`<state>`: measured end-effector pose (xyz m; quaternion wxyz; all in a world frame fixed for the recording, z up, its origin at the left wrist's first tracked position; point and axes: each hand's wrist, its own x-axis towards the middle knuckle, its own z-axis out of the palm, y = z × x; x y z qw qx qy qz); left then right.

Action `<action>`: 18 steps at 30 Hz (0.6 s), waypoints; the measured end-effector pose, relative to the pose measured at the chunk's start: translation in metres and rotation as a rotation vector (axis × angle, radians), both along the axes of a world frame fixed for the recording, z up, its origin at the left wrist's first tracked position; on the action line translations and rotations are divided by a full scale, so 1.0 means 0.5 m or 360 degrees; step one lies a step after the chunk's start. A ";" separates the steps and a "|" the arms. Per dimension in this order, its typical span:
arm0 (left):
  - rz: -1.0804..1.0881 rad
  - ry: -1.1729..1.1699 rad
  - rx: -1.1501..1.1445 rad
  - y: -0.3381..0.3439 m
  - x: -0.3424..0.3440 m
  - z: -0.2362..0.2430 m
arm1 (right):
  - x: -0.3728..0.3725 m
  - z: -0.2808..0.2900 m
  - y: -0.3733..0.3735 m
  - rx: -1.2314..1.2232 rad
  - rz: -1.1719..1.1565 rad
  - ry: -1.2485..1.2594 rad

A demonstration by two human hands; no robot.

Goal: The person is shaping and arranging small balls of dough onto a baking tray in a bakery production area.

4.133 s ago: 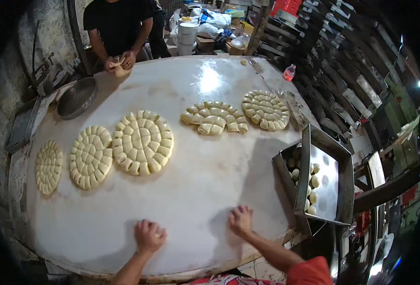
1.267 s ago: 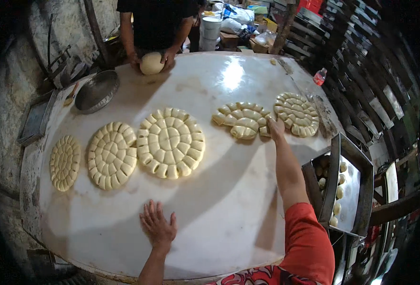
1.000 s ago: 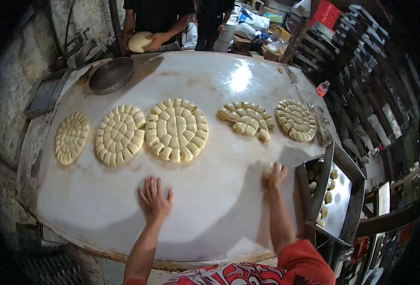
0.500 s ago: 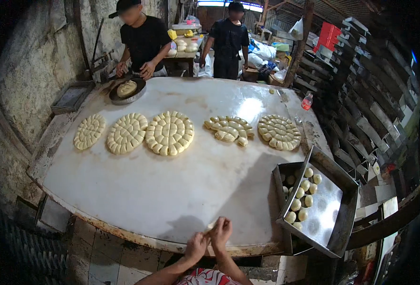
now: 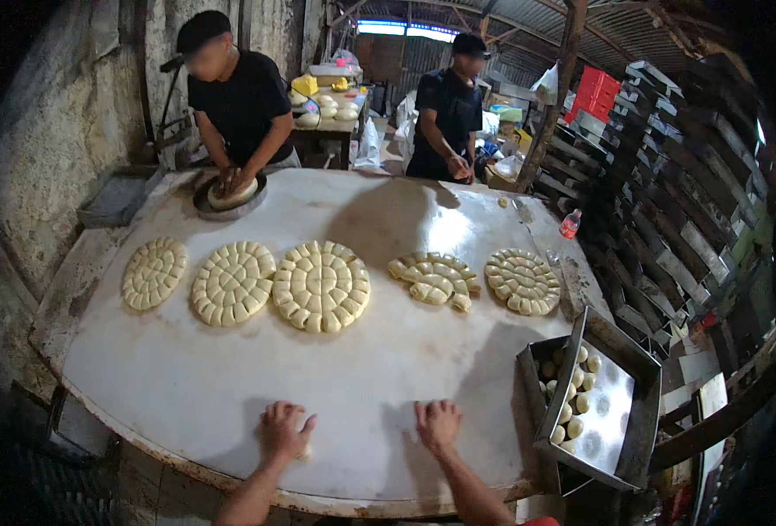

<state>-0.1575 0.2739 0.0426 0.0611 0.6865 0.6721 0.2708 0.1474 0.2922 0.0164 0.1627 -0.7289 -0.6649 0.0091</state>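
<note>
My left hand [image 5: 284, 430] rests palm down near the front edge of the white table, fingers spread and thumb out to the side. A small pale bit of dough [image 5: 306, 453] peeks out beside its wrist, mostly hidden. To the right, my right hand [image 5: 439, 422] also lies palm down with fingers apart, holding nothing that I can see. Beyond my hands stand flat rounds of cut dough pieces: a large round [image 5: 321, 287], a medium round [image 5: 233, 284] and an oval one [image 5: 155, 273] on the left, a partial round [image 5: 436, 280] and a full round [image 5: 522, 281] on the right.
A metal tray [image 5: 623, 351] with several dough balls [image 5: 574, 412] leans tilted over another tray [image 5: 528, 373] at the right edge. Across the table a person [image 5: 239, 105] presses dough in a round pan [image 5: 249, 207]; another person [image 5: 449, 123] stands farther right. A bottle [image 5: 570, 223] lies near stacked pans.
My hands were together, pinching a small piece of dough; now they are apart and palm down on the table. The person at far left now presses the dough in the pan with both hands.
</note>
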 end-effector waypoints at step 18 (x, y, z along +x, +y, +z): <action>-0.0892 -0.0161 -0.0081 -0.029 0.132 -0.035 | -0.122 -0.089 -0.209 -0.0105 0.0131 0.0260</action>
